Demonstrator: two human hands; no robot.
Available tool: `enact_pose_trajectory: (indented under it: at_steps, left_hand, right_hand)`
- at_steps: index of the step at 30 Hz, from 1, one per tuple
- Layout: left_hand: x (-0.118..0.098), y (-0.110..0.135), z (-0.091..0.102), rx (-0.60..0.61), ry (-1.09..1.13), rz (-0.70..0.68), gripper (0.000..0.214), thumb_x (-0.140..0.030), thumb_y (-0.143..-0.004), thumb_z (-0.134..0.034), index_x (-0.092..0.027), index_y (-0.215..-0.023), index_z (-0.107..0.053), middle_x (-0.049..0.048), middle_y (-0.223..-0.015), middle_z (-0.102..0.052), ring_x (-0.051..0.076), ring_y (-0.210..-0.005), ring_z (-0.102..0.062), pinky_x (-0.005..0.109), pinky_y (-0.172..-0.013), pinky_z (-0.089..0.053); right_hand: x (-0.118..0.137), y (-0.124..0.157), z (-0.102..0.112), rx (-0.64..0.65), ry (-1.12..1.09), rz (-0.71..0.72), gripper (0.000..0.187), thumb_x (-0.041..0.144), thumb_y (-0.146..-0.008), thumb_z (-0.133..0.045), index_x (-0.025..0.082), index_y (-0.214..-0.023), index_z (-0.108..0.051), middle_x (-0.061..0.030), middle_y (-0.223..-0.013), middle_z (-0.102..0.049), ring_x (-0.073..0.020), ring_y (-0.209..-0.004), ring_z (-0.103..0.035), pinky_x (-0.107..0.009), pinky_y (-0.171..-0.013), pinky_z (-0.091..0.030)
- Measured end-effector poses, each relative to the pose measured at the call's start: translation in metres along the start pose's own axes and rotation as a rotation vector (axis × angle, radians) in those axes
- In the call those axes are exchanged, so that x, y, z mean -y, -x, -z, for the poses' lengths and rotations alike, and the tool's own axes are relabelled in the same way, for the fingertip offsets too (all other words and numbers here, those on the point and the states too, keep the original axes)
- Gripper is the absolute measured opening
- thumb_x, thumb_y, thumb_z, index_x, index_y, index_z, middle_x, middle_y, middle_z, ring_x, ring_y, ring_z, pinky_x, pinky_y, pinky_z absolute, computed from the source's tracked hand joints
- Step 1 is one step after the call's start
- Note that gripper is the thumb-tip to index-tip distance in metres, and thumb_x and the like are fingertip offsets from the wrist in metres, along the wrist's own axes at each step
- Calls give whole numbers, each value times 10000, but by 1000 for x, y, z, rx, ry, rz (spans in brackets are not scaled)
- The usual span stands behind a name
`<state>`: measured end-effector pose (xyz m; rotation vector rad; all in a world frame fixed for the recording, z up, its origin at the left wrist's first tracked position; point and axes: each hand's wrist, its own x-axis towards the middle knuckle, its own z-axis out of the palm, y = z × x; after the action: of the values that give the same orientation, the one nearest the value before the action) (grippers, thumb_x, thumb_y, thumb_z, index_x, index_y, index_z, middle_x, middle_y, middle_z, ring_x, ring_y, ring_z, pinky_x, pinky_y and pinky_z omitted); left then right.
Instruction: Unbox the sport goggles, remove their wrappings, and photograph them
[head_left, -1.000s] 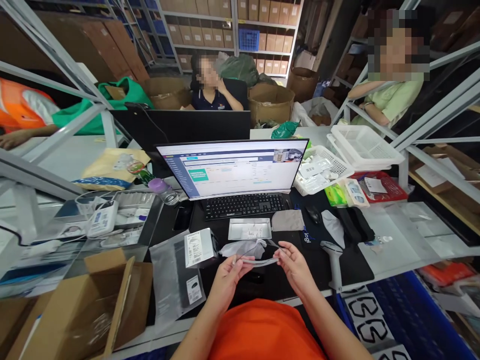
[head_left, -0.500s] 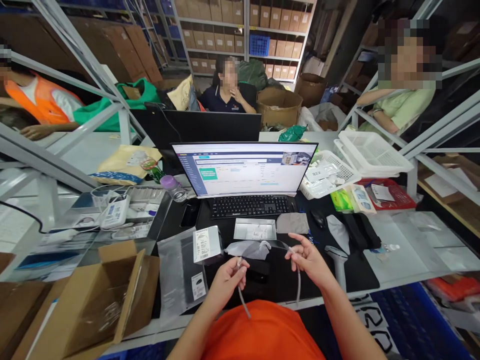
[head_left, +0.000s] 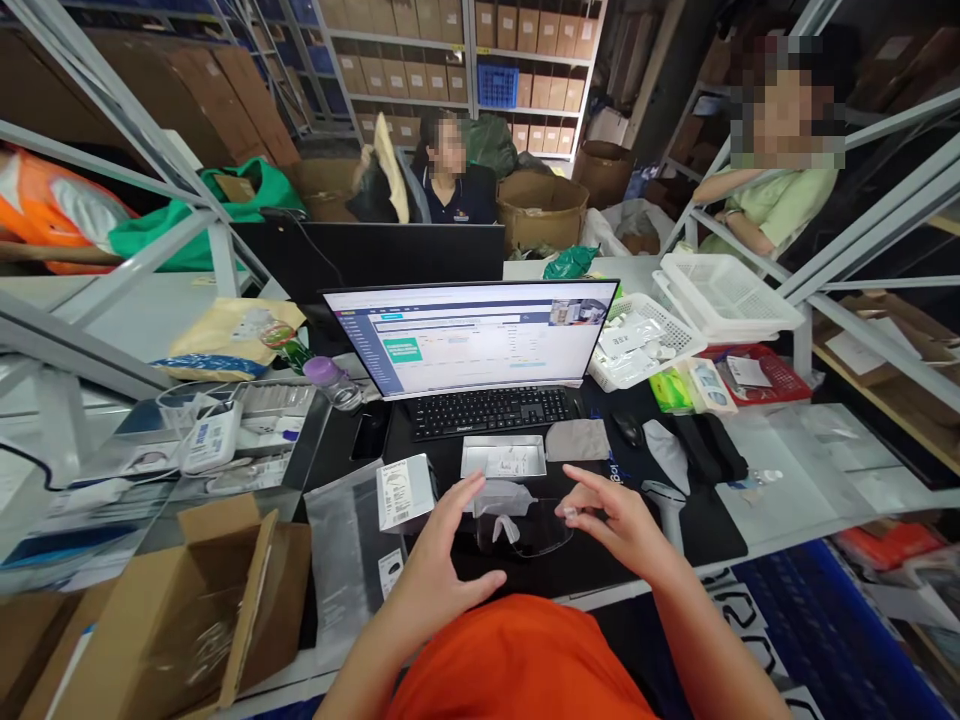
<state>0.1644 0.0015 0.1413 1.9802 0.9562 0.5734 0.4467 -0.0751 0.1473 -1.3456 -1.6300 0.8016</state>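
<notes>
The left hand (head_left: 442,550) and the right hand (head_left: 622,525) are held open with the fingers spread; nothing is pinched by either. Clear safety glasses (head_left: 525,530) are lying between them on a black desk mat (head_left: 577,570), just below a pale cloth pouch (head_left: 502,497). A shallow metal tray (head_left: 504,457) is located beyond the pouch, and a labelled box (head_left: 405,492) rests on a clear plastic bag (head_left: 341,540) to the left. The lenses could be scratched if dragged across the mat. The glasses could be knocked against the tray, or the box could be displaced, by a careless hand movement.
</notes>
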Motion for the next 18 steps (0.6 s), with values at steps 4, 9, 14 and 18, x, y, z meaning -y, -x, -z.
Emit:
enact_pose_trajectory:
  at_steps: [4, 9, 14, 18]
  left_hand:
    - [-8, -8, -6, 6, 7, 2, 521, -235, -769, -665, -258, -1289, -629, 97, -1377, -627, 302, -1275, -583, 489, -1101, -459]
    - [-3, -14, -18, -94, 42, 89, 358, -246, -761, -616, -237, -1102, -725, 62, -1059, -768, 250, -963, -727, 387, -903, -585]
    - [7, -15, -30, -162, 112, 126, 303, -279, -753, -632, -231, -1030, -744, 64, -1011, -781, 256, -923, -739, 378, -885, -597]
    - [20, -13, -38, -256, 249, 265, 356, -427, -728, -709, -224, -1020, -729, 82, -1032, -785, 285, -951, -748, 397, -906, -606]
  right_hand:
    - [0, -4, -4, 44, 11, 0, 571, 237, -938, -643, 320, -1474, -465, -29, -979, -779, -203, -907, -728, -343, -835, -578]
    - [2, -7, -6, 45, 36, -12, 509, 214, -927, -645, 322, -1412, -540, -27, -986, -777, -196, -889, -710, -297, -756, -558]
    - [-25, -2, 7, -20, 45, -101, 395, 231, -877, -701, 301, -1265, -665, -48, -1072, -772, -203, -881, -706, -342, -835, -566]
    - [-94, 8, 37, -211, 256, -516, 312, 213, -856, -669, 247, -1164, -706, -45, -1013, -785, -220, -923, -739, -331, -814, -587]
